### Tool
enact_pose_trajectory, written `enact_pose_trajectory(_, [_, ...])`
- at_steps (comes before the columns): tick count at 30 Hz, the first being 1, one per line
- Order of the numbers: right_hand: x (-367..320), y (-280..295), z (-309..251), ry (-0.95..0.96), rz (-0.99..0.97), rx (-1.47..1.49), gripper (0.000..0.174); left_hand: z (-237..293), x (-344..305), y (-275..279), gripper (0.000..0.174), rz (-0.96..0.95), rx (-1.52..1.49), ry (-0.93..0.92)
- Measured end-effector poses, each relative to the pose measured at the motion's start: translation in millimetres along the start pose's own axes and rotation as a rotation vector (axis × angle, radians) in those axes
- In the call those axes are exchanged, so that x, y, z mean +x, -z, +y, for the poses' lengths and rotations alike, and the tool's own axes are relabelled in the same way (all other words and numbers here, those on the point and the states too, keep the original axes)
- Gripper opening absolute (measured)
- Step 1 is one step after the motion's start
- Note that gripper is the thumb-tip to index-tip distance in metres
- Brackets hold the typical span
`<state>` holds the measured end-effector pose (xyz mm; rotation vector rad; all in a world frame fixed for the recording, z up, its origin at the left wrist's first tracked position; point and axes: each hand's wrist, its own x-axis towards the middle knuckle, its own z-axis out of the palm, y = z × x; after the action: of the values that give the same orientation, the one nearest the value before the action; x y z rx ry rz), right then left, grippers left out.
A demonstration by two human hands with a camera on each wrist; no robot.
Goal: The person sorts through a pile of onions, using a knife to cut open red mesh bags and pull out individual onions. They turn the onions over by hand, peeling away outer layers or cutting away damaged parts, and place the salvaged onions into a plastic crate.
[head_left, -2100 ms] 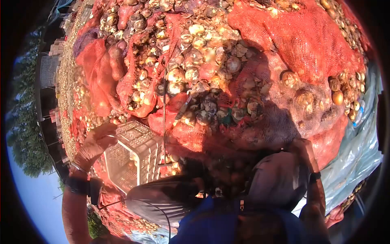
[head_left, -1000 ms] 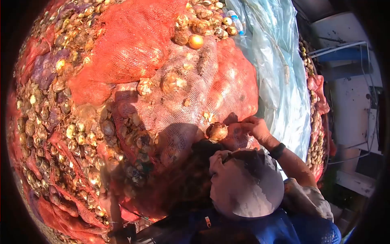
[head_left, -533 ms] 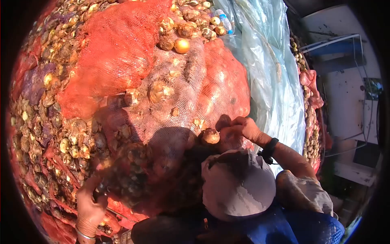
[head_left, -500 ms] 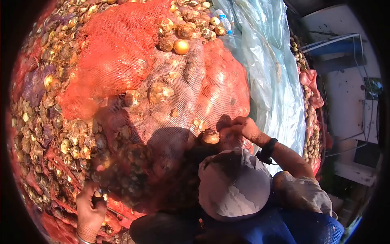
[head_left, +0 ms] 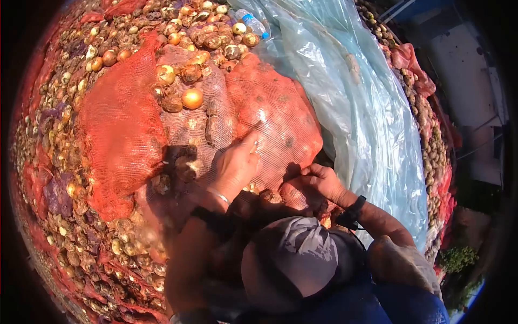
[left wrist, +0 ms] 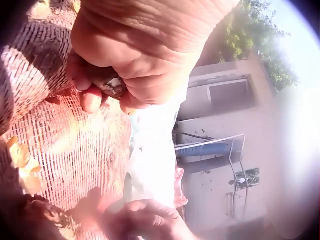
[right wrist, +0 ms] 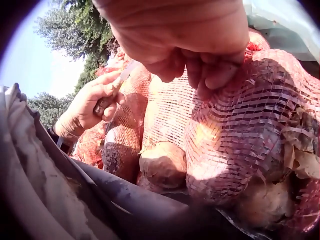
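Note:
My left hand (head_left: 237,167), with a bracelet at the wrist, is over the mesh sacks in the head view. It holds a small knife, whose brown handle (right wrist: 104,106) and thin blade (right wrist: 126,75) show in the right wrist view. In the left wrist view the curled fingers cover most of the handle. My right hand (head_left: 325,184) pinches the gathered mesh of a small red mesh bag (head_left: 295,197) close to my knee. Onions show through the bag's netting (right wrist: 235,125). A full red mesh sack (head_left: 275,119) lies just beyond both hands.
Another red sack (head_left: 121,140) lies at the left, among heaps of loose onions (head_left: 65,237). Clear plastic sheeting (head_left: 345,108) runs along the right, with a plastic bottle (head_left: 252,22) at its far edge. My bent knee (head_left: 291,264) is close below the hands.
My view has turned to the right, away from the plastic crate. The right hand has gone from my knee to the mesh bag. The left hand has come from lower left, up beside it.

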<state>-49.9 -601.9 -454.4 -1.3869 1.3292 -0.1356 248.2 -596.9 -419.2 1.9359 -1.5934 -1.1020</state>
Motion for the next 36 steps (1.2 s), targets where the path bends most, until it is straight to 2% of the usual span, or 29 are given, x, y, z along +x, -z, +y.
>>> enact_pose_trajectory(2, [-0.5,-2.2,3.2,0.107,0.017,-0.054,0.019,16.7,22.8,-7.8,0.049,-0.019,0.017,-0.005])
enact_pose_trajectory(5, [0.7,-6.9,-2.5,0.079,0.043,-0.030,0.019,31.4,53.8,-24.4,0.046,-0.040,-0.005,0.048])
enact_pose_trajectory(9, [8.9,-4.2,10.7,0.136,0.049,-0.122,0.020,16.3,60.3,-47.2,0.044,-0.030,-0.032,0.159])
enact_pose_trajectory(10, [8.0,-0.5,6.0,0.043,0.031,-0.038,0.020,17.1,52.5,-45.2,0.044,-0.032,-0.029,0.163])
enact_pose_trajectory(11, [5.7,1.9,4.3,-0.052,0.013,0.046,0.020,19.5,36.7,-40.8,0.043,-0.083,0.100,0.149])
enact_pose_trajectory(12, [5.5,2.6,7.2,-0.052,0.009,0.050,0.020,19.0,19.3,-37.4,0.043,-0.132,0.229,0.135])
enact_pose_trajectory(14, [9.4,7.0,13.0,-0.016,0.069,0.115,0.020,-7.7,-25.1,-41.6,0.047,-0.142,0.405,-0.025])
enact_pose_trajectory(15, [9.3,5.4,12.5,-0.018,0.060,0.120,0.020,-13.0,-53.0,-35.6,0.045,-0.111,0.402,-0.069])
enact_pose_trajectory(17, [22.8,8.8,5.7,0.182,0.202,-0.211,0.029,-13.7,-89.4,-19.8,0.044,-0.065,0.406,-0.120])
enact_pose_trajectory(18, [28.9,13.6,-3.7,0.179,0.200,-0.214,0.029,-11.3,-105.4,-16.6,0.049,-0.120,0.466,-0.017])
enact_pose_trajectory(19, [36.6,13.4,-19.6,0.308,0.195,-0.375,0.037,-11.6,-125.7,-14.1,0.054,-0.180,0.523,0.101])
enact_pose_trajectory(20, [48.1,10.0,-33.1,0.448,0.193,-0.534,0.045,-15.4,-141.9,-10.6,0.054,-0.179,0.522,0.115])
enact_pose_trajectory(21, [59.7,3.4,-42.2,0.455,0.189,-0.531,0.045,-20.1,-154.0,-5.5,0.054,-0.172,0.572,0.126])
enact_pose_trajectory(23, [77.8,-9.6,-57.8,0.589,0.155,-1.000,0.057,-23.6,-166.1,0.7,0.053,-0.161,0.625,0.138])
enact_pose_trajectory(25, [90.6,-25.9,-52.7,0.644,0.119,-1.031,0.057,-24.0,-179.5,2.0,0.052,-0.124,0.635,0.055])
enact_pose_trajectory(28, [89.7,-26.3,-36.4,0.750,0.102,-1.176,0.051,-30.3,-194.2,-3.7,0.052,-0.065,0.622,0.048])
enact_pose_trajectory(30, [80.0,-11.8,-47.4,0.696,0.047,-1.238,0.037,-29.4,-194.2,-5.4,0.052,-0.045,0.650,0.040])
enact_pose_trajectory(31, [75.0,-4.4,-45.6,0.796,0.124,-1.211,0.028,-29.2,-195.2,-5.0,0.052,-0.038,0.683,0.027])
enact_pose_trajectory(34, [65.8,11.3,-44.0,0.773,0.004,-1.231,0.026,-24.7,-191.4,1.0,0.053,-0.023,0.648,0.010])
enact_pose_trajectory(35, [63.3,14.5,-45.6,0.870,0.060,-1.286,0.027,-24.4,-191.7,2.6,0.053,-0.020,0.641,0.010])
enact_pose_trajectory(36, [63.8,16.2,-44.9,0.882,0.058,-1.296,0.027,-24.8,-190.2,3.5,0.051,-0.007,0.616,0.004])
